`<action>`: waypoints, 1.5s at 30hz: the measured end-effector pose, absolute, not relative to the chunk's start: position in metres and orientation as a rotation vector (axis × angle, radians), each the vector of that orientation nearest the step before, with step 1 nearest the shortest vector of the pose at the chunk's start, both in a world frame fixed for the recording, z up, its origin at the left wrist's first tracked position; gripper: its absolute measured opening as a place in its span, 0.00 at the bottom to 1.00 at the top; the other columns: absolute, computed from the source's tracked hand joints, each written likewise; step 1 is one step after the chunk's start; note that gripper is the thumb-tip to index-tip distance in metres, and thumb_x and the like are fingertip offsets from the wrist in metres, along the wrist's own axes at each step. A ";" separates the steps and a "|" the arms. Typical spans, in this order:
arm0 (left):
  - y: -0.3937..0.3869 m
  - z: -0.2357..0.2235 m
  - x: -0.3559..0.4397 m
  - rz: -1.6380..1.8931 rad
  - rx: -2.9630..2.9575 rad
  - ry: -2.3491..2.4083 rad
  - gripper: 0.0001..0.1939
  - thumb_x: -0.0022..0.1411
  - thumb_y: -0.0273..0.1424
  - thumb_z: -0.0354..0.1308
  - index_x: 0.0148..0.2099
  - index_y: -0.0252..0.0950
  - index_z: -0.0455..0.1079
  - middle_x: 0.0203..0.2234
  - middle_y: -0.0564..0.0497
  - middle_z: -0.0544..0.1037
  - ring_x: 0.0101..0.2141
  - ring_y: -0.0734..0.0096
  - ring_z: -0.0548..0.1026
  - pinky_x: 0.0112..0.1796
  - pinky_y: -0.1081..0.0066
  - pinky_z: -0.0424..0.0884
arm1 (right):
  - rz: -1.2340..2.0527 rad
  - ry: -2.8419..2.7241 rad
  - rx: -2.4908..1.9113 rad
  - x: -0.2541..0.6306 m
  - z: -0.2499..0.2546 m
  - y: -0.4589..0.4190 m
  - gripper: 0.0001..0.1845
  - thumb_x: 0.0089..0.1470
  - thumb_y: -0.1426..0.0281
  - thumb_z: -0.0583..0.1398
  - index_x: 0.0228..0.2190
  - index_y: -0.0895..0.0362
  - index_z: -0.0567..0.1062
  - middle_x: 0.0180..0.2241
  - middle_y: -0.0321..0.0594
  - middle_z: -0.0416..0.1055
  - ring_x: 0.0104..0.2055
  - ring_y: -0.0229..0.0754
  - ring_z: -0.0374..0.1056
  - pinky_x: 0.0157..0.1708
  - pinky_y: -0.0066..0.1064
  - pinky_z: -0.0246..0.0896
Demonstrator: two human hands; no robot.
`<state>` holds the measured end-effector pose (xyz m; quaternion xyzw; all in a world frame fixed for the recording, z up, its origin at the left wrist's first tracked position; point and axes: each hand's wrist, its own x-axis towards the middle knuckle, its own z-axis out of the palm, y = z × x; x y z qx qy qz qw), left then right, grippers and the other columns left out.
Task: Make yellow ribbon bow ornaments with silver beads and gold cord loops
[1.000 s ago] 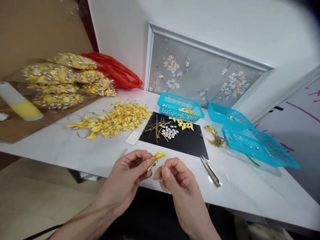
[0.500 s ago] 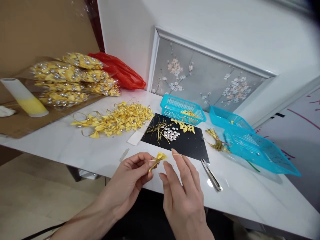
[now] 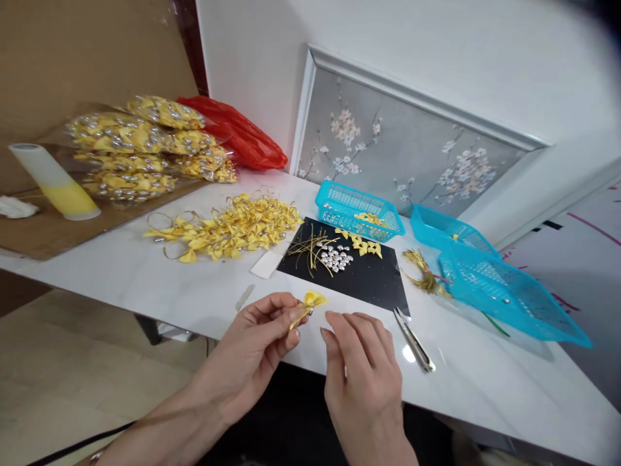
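Near the table's front edge, my left hand pinches a small yellow flower by its thin gold wire stem. The petals stick out past the fingertips, and a silver bead shows just under them. My right hand is a short way to the right of the flower, not touching it. Its fingers are half bent, with a small gap between thumb and forefinger and nothing visible in it. Beyond the hands lies a black mat with gold wires, silver beads and flat yellow petal pieces.
Scissor-like snips lie right of my right hand. Blue baskets and a bundle of gold wire are farther right, another blue basket behind the mat. At left are a heap of yellow flowers and bagged flowers.
My right hand has drawn back slightly to the right, its raised, spread fingers now lower and more bent. The flower stays in my left hand. The view has shifted a little.
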<state>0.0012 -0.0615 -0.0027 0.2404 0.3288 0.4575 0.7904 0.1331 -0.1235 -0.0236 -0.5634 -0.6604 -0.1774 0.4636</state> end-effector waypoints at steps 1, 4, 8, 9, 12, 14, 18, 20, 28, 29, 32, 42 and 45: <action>-0.062 -0.002 0.001 1.001 0.534 0.713 0.11 0.42 0.24 0.76 0.27 0.33 0.76 0.24 0.54 0.77 0.20 0.85 0.72 0.23 0.87 0.74 | -0.315 -1.613 -1.392 0.133 -0.022 -0.125 0.09 0.60 0.78 0.57 0.40 0.57 0.74 0.34 0.44 0.75 0.38 0.45 0.70 0.39 0.39 0.67; -0.063 0.001 0.000 1.030 0.575 0.729 0.12 0.42 0.25 0.76 0.27 0.33 0.76 0.24 0.55 0.76 0.19 0.86 0.70 0.22 0.87 0.73 | 0.259 -1.502 -1.386 0.131 -0.013 -0.131 0.08 0.63 0.72 0.55 0.32 0.55 0.73 0.29 0.38 0.72 0.31 0.39 0.68 0.32 0.31 0.65; -0.063 0.004 0.001 1.051 0.584 0.742 0.13 0.40 0.27 0.77 0.26 0.33 0.76 0.23 0.56 0.76 0.18 0.86 0.69 0.21 0.87 0.72 | 0.974 -1.158 -1.194 0.128 0.000 -0.137 0.15 0.65 0.60 0.53 0.30 0.55 0.70 0.19 0.34 0.70 0.21 0.36 0.65 0.22 0.26 0.62; -0.063 0.004 0.002 1.055 0.586 0.744 0.13 0.39 0.27 0.77 0.26 0.33 0.76 0.23 0.57 0.75 0.18 0.85 0.69 0.21 0.87 0.72 | 1.030 -1.118 -1.175 0.128 0.002 -0.139 0.16 0.65 0.59 0.53 0.31 0.56 0.70 0.17 0.33 0.69 0.19 0.35 0.63 0.20 0.25 0.60; -0.063 0.005 0.002 1.054 0.596 0.741 0.13 0.39 0.28 0.77 0.26 0.33 0.76 0.22 0.57 0.75 0.19 0.85 0.69 0.21 0.87 0.72 | 0.778 -1.274 -1.286 0.129 0.005 -0.141 0.14 0.64 0.63 0.55 0.29 0.56 0.72 0.19 0.34 0.70 0.20 0.35 0.63 0.22 0.26 0.58; -0.063 0.005 0.001 1.056 0.596 0.738 0.13 0.39 0.27 0.77 0.26 0.34 0.76 0.24 0.57 0.76 0.19 0.85 0.69 0.21 0.87 0.72 | 0.394 -1.490 -1.358 0.130 0.004 -0.141 0.10 0.62 0.70 0.55 0.29 0.55 0.74 0.24 0.37 0.72 0.26 0.38 0.66 0.27 0.29 0.60; -0.065 0.005 0.001 1.107 0.620 0.751 0.12 0.40 0.28 0.77 0.27 0.34 0.77 0.25 0.57 0.76 0.20 0.85 0.69 0.21 0.87 0.71 | -0.230 -1.658 -1.384 0.133 0.001 -0.138 0.08 0.59 0.78 0.58 0.34 0.57 0.76 0.30 0.42 0.74 0.34 0.43 0.68 0.35 0.36 0.64; -0.065 0.005 0.001 1.131 0.654 0.763 0.12 0.41 0.28 0.76 0.27 0.35 0.77 0.26 0.57 0.76 0.20 0.84 0.69 0.22 0.86 0.71 | -0.391 -1.653 -1.338 0.133 0.001 -0.135 0.09 0.57 0.80 0.60 0.38 0.59 0.76 0.34 0.45 0.75 0.38 0.46 0.70 0.40 0.39 0.66; -0.064 -0.006 0.003 1.181 0.943 0.848 0.05 0.50 0.27 0.71 0.28 0.36 0.77 0.24 0.56 0.77 0.27 0.77 0.74 0.31 0.81 0.73 | 0.329 -1.425 -1.058 0.125 -0.001 -0.130 0.14 0.59 0.79 0.59 0.43 0.50 0.74 0.35 0.35 0.73 0.37 0.37 0.72 0.40 0.30 0.72; -0.063 -0.008 0.002 1.205 1.016 0.870 0.04 0.51 0.27 0.70 0.29 0.37 0.77 0.24 0.56 0.78 0.28 0.77 0.74 0.32 0.81 0.73 | 0.468 -1.333 -1.086 0.125 -0.002 -0.130 0.14 0.59 0.76 0.60 0.44 0.48 0.73 0.36 0.34 0.72 0.34 0.35 0.72 0.36 0.28 0.72; -0.063 -0.011 -0.001 1.286 1.222 0.977 0.03 0.53 0.26 0.67 0.29 0.38 0.77 0.25 0.56 0.80 0.29 0.76 0.76 0.33 0.80 0.73 | 0.717 -1.094 -1.203 0.126 -0.006 -0.128 0.16 0.57 0.69 0.63 0.47 0.46 0.70 0.42 0.35 0.70 0.29 0.32 0.70 0.28 0.24 0.70; -0.065 -0.019 -0.005 1.549 1.707 1.031 0.08 0.58 0.21 0.62 0.32 0.41 0.76 0.29 0.58 0.81 0.33 0.75 0.78 0.34 0.80 0.73 | 0.774 -1.262 -1.420 0.130 -0.001 -0.122 0.11 0.61 0.62 0.58 0.31 0.54 0.75 0.26 0.32 0.70 0.28 0.34 0.63 0.27 0.24 0.59; -0.063 -0.026 -0.007 1.634 1.878 0.969 0.10 0.59 0.20 0.60 0.35 0.42 0.75 0.31 0.57 0.82 0.38 0.74 0.79 0.41 0.77 0.74 | 0.634 -1.349 -1.372 0.124 0.000 -0.122 0.09 0.62 0.66 0.57 0.31 0.53 0.75 0.27 0.31 0.72 0.30 0.35 0.66 0.30 0.25 0.60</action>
